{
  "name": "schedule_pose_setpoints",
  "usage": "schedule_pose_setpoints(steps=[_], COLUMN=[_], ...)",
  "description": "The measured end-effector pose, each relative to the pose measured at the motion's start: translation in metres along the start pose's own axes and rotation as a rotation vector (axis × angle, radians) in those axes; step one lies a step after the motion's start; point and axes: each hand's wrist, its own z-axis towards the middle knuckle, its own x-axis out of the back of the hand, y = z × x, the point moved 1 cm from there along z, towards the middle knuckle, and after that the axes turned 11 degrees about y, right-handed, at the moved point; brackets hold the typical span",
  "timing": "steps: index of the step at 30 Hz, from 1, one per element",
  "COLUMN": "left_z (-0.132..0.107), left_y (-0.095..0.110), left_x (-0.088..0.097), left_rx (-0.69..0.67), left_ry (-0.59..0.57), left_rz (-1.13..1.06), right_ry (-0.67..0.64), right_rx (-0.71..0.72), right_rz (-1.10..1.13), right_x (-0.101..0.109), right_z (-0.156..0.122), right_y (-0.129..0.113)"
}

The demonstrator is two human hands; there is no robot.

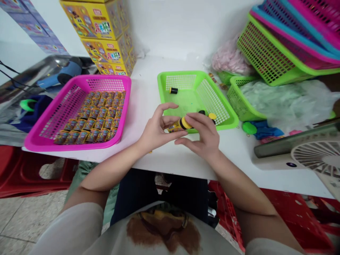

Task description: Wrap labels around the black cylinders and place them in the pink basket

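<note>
Over the near edge of the green basket (pixel 233 118), both my hands are closed on a small yellow-and-black printed cylinder (pixel 175 126). My left hand (pixel 158 124) pinches its printed end between thumb and fingers, with the index finger raised. The fingers of my right hand (pixel 203 136) rest on its yellow end, partly covering it. Inside the green basket lies a black cylinder with a yellow end (pixel 173 90). A few more black and yellow pieces (pixel 212 116) lie behind my right hand, partly hidden. At left, a pink basket (pixel 125 117) holds rows of printed cylinders (pixel 94 113).
Yellow printed boxes (pixel 106 49) are stacked behind the pink basket. At right, stacked baskets (pixel 271 46) lean above a green basket of plastic bags (pixel 281 95). A small fan (pixel 326 156) stands at the right table edge. A blue tool (pixel 62 74) lies far left.
</note>
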Motion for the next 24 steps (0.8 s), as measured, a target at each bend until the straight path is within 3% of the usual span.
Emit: schedule_pose_setpoints(steps=[2, 5, 8, 14, 17, 24], left_z=[0.000, 0.001, 0.001, -0.006, -0.009, -0.011], left_y=[0.000, 0.001, 0.002, 0.003, 0.004, 0.008], left_x=[-0.003, -0.005, -0.007, -0.010, -0.009, -0.013], left_rx=[0.037, 0.094, 0.181, 0.346, 0.329, 0.149], left_ry=[-0.037, -0.089, -0.155, -0.379, -0.356, -0.255], left_rz=[-0.082, -0.175, -0.259, -0.384, -0.329, -0.182], right_ry=[-0.038, 0.029, 0.091, 0.052, 0.072, 0.164], right_rx=[0.157, 0.272, 0.290, 0.298, 0.278, 0.304], right_rz=[-0.092, -0.184, -0.200, -0.080, -0.115, -0.178], right_x=[-0.003, -0.006, -0.006, -0.007, -0.010, -0.015], right_z=[-0.002, -0.003, -0.001, -0.002, -0.005, -0.011], right_y=[-0.004, -0.010, -0.018, -0.030, -0.033, -0.030])
